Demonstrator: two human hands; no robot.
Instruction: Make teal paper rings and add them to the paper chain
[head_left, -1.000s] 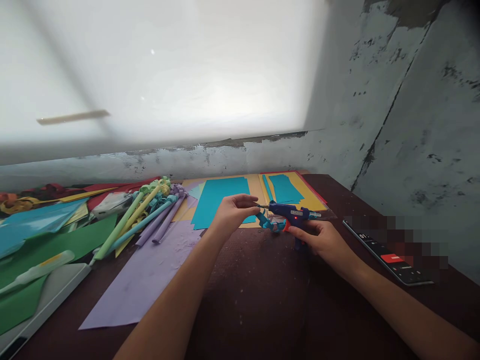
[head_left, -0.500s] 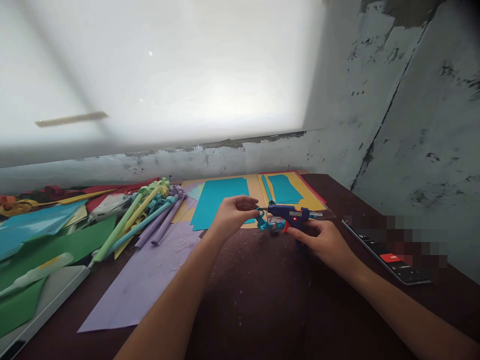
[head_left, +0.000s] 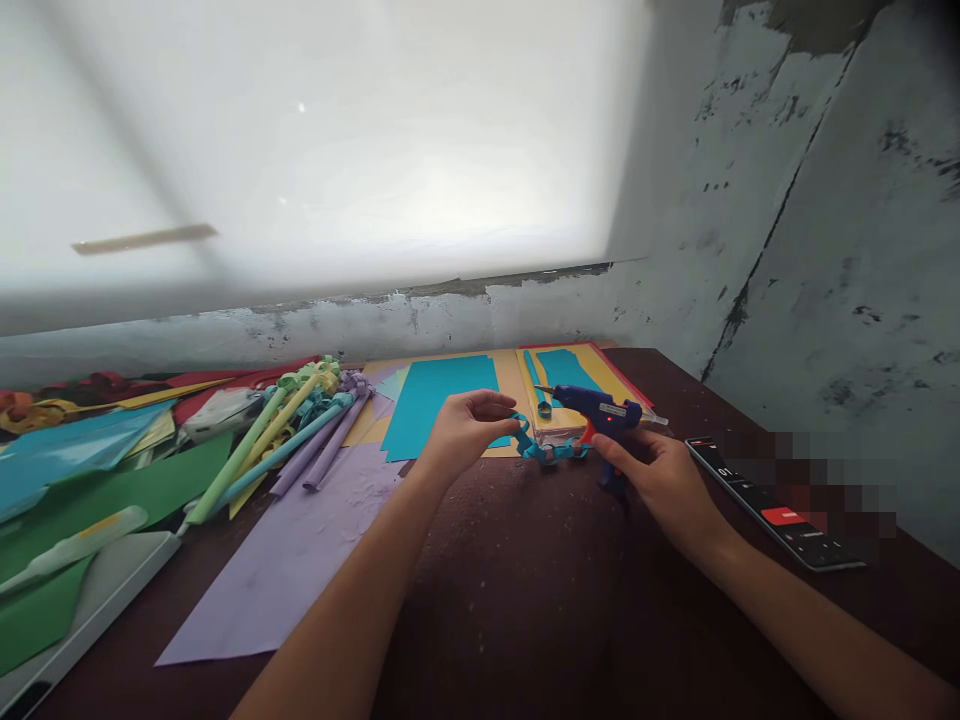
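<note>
My left hand point(head_left: 474, 430) pinches one end of a curled blue paper strip point(head_left: 551, 450), which trails to the right just over the dark table. In my right hand point(head_left: 664, 480) is a blue glue gun point(head_left: 600, 408) with an orange trigger and a small red light. Its nozzle points left, above the paper strip and apart from it. Beyond the hands lie blue paper sheets point(head_left: 442, 395) and a thin blue paper roll point(head_left: 535, 375) with a coiled end.
Lilac paper point(head_left: 277, 570) with scraps lies left of my forearm. Behind it are rolled paper sticks with curled tops point(head_left: 255, 440). A glue bottle point(head_left: 82, 545) rests on green paper at far left. A phone point(head_left: 772, 510) lies at right, near the wall.
My right hand has drawn the glue gun right and slightly up, away from the paper strip. My left hand has stayed in place, holding the strip.
</note>
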